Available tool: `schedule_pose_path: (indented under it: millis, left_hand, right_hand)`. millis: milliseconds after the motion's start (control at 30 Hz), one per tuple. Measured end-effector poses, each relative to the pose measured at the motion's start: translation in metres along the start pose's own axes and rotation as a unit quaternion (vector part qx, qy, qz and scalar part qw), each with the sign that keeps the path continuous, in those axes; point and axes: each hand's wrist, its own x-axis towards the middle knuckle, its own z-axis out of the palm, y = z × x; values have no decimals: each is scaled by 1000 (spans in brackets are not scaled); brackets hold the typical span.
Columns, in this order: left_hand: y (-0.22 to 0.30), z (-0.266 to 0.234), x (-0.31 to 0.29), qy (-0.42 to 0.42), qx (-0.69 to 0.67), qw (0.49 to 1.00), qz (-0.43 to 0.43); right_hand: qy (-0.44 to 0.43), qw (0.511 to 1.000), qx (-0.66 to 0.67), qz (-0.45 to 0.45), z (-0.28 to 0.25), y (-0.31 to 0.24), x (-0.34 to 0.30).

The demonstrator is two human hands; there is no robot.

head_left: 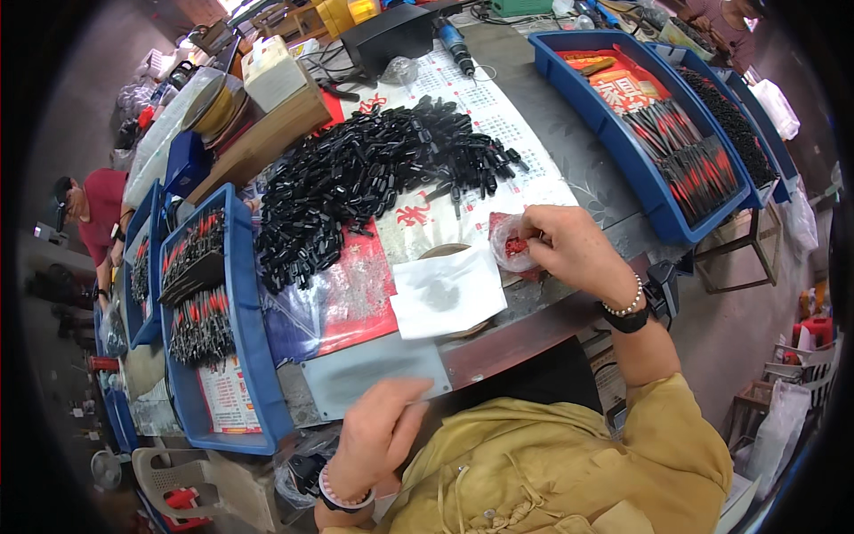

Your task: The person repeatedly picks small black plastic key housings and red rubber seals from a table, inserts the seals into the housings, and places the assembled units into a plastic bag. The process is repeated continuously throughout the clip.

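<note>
The fingertips of my right hand (574, 249) dip, bent together, into a small clear cup (500, 252) of tiny red pieces (516, 246). Whether they pinch a piece is hidden. My left hand (378, 436) is near the table's front edge, over a grey plate (374, 374). Its fingers are curled in and slightly blurred; what they hold, if anything, I cannot make out. Between the hands a white sheet (449, 289) with a grey smudge lies over a round disc (467, 330). Beyond it spreads a big heap of small glossy black parts (356, 178).
Blue trays of black-and-red slender parts stand left (233, 311) and right (654, 196). A wooden block (267, 142) borders the heap. At the back lie a blue power screwdriver (455, 46) and a black box (387, 37). Another person (100, 214) works at far left.
</note>
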Motion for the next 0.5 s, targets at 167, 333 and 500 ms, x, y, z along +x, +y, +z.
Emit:
schedule_pose_path:
  millis: [167,333,500]
  left_hand:
    - [12,-16,23,25,14,999,15]
    - [0,-11,87,35,26,999,6]
    - [-35,21,191,72,115,988,70]
  right_hand:
    - [6,1000,-5,-5,1,7,-3]
    - [-2,997,-65,-41,0,6,-3]
    - [19,998,-38,-46,-1,1,-5]
